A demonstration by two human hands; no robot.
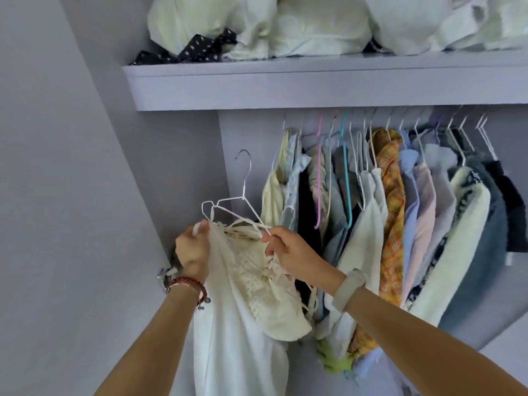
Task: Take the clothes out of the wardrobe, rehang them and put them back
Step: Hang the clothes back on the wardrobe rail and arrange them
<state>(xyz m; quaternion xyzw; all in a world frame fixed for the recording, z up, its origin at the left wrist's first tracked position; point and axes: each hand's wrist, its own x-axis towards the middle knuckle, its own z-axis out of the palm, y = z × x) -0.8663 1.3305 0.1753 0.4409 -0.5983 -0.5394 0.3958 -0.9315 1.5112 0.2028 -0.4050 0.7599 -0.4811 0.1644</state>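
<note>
A white and cream strappy garment (245, 295) hangs from a white wire hanger (243, 195) held out in front of the wardrobe, left of the rail. My left hand (193, 250) grips the garment's top left edge by the hanger's left end. My right hand (288, 252) pinches a thin strap and the hanger's right arm. The hanger's hook points up, free of the rail. A row of hung clothes (400, 212) fills the wardrobe to the right.
A shelf (314, 81) above the rail carries white bundles (314, 24) and a dark dotted cloth (200, 48). The wardrobe's side wall (177, 167) stands just behind the hanger. A plain wall (57, 195) lies to the left.
</note>
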